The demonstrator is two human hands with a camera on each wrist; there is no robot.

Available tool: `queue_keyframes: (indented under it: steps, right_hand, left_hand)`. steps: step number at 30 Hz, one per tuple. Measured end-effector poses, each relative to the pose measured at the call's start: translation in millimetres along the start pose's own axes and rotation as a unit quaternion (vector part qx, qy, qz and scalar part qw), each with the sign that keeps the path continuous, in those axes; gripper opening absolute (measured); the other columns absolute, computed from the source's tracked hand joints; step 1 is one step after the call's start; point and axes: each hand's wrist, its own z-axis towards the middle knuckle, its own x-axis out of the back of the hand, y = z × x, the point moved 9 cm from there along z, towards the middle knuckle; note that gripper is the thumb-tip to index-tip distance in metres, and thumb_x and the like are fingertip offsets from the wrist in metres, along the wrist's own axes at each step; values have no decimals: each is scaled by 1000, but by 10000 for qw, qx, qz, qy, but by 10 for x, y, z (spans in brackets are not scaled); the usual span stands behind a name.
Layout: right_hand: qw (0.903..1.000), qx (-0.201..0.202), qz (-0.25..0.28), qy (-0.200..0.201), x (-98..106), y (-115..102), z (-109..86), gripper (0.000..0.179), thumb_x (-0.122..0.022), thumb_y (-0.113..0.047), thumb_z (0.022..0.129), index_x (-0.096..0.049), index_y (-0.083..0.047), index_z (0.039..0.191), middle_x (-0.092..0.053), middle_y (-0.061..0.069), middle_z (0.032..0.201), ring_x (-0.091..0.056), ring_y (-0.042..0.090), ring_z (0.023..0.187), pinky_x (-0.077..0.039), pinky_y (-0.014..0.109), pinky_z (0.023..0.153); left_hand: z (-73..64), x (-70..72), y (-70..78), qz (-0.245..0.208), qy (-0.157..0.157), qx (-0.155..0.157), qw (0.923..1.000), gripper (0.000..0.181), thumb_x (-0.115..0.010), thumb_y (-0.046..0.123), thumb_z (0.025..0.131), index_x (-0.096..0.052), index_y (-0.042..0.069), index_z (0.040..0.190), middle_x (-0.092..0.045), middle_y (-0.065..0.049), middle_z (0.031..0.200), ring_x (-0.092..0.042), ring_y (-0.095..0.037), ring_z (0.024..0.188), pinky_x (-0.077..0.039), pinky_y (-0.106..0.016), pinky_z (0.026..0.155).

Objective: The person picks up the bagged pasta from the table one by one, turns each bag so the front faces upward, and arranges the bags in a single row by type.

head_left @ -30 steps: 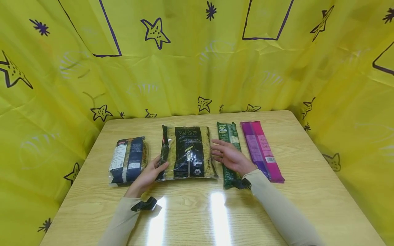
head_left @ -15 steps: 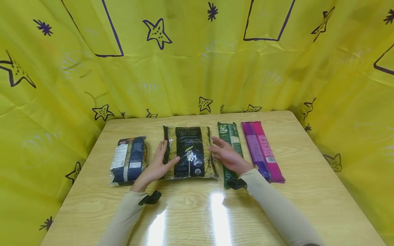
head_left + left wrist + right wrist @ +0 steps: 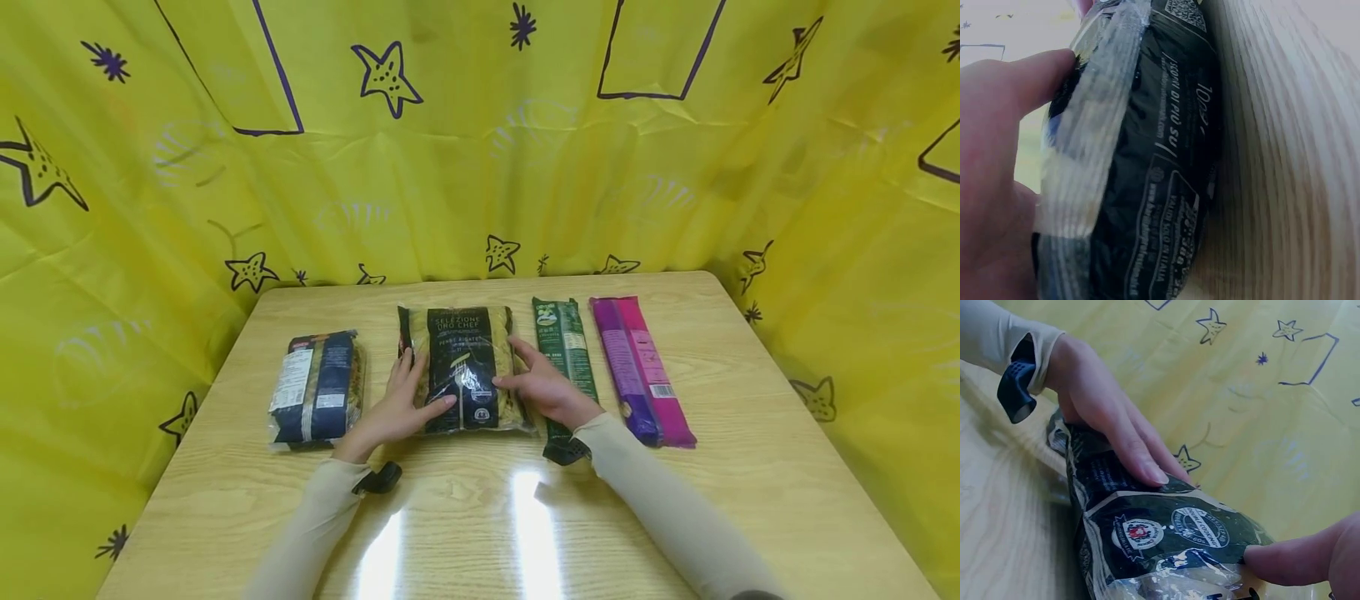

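A black bag of penne (image 3: 463, 333) with clear, pasta-filled sides lies flat on the wooden table. My left hand (image 3: 393, 410) rests on its left end, fingers extended and thumb on the front. In the right wrist view, this left hand (image 3: 1107, 419) lies across the printed face of the bag (image 3: 1147, 519). My right hand (image 3: 545, 385) touches the right end, its thumb on the face and its index finger straight along the edge; the other fingers are hidden. From the left wrist, the printed end of the bag (image 3: 1154, 150) appears beside the left thumb (image 3: 1044, 75).
At the left lies a dark blue food packet (image 3: 318, 387). A long green packet (image 3: 562, 342) lies partly under my right forearm, with a pink and purple packet (image 3: 645, 375) to its right. A yellow patterned curtain (image 3: 450, 167) surrounds the back and sides of the table (image 3: 450, 525).
My left hand has let go of the bag's left edge and moved right onto its face. The right hand has moved left to touch the bag, which has hardly shifted.
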Motion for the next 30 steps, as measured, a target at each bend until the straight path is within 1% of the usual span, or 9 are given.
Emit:
queue_keyframes:
  steps: [7, 14, 18, 21, 23, 24, 27, 28, 30]
  right_hand:
    - [10000, -66, 23, -16, 45, -26, 119, 96, -67, 4, 91, -10, -13, 167, 6, 15, 175, 2, 43, 161, -11, 58, 130]
    - [9999, -133, 101, 34, 69, -52, 212, 96, -67, 4, 92, -12, -16, 167, 4, 13, 176, -14, 43, 159, -20, 56, 129]
    - [9998, -135, 160, 8, 72, -83, 241, 96, -67, 5, 92, -11, -15, 167, 4, 13, 176, -12, 43, 160, -18, 57, 130]
    - [9998, -171, 133, 10, 80, -93, 247, 95, -67, 5, 92, -12, -15, 167, 2, 13, 176, -20, 42, 158, -26, 54, 128]
    - [9997, -209, 86, 45, 92, -91, 255, 94, -67, 4, 92, -14, -16, 167, 0, 12, 176, -46, 35, 141, -45, 41, 117]
    - [9997, -217, 59, 67, 101, -90, 257, 94, -67, 4, 92, -15, -17, 167, -1, 12, 176, -57, 29, 124, -53, 34, 106]
    - [9996, -237, -1, 142, 130, -86, 263, 91, -68, 1, 93, -17, -18, 167, -6, 12, 176, -51, 13, 88, -49, 23, 77]
    - [9996, -231, 53, 128, 135, -85, 262, 92, -68, 1, 93, -17, -17, 167, -5, 11, 176, -52, 14, 89, -50, 25, 80]
    - [9996, -199, 165, 101, 147, -91, 243, 91, -67, -1, 94, -15, -16, 167, -5, 11, 176, -58, 22, 115, -52, 34, 102]
  left_hand:
    - [97, 69, 5, 38, 116, -38, 9999, 102, -62, 58, 97, 0, 18, 168, 18, -16, 173, 15, -45, 159, -10, -77, 122]
    - [191, 108, -40, 35, 89, -32, 9999, 102, -60, 61, 97, 1, 21, 168, 20, -14, 173, 17, -44, 160, -11, -78, 121]
    - [231, 130, -43, -50, 80, -70, 9999, 102, -62, 58, 97, 2, 22, 168, 20, -15, 173, 18, -44, 159, -8, -78, 121]
    - [237, 137, -39, -111, 62, -65, 9999, 102, -62, 57, 97, 3, 24, 168, 21, -15, 173, 18, -43, 160, -6, -77, 122]
    - [236, 139, -38, -129, 46, -51, 9999, 102, -63, 57, 97, 4, 25, 168, 21, -15, 173, 19, -43, 160, -6, -77, 122]
    - [235, 141, -40, -129, 44, -44, 9999, 102, -63, 57, 97, 5, 26, 168, 21, -15, 173, 19, -43, 160, -6, -77, 122]
    - [233, 145, -41, -127, 52, -32, 9999, 103, -63, 57, 97, 5, 26, 168, 21, -14, 173, 18, -43, 160, -7, -77, 122]
    - [232, 144, -41, -122, 50, -31, 9999, 103, -63, 57, 97, 5, 25, 168, 21, -14, 173, 18, -43, 160, -6, -77, 122]
    - [221, 147, -29, -122, 60, -31, 9999, 102, -62, 57, 97, 3, 23, 168, 20, -14, 173, 18, -43, 160, -7, -76, 123]
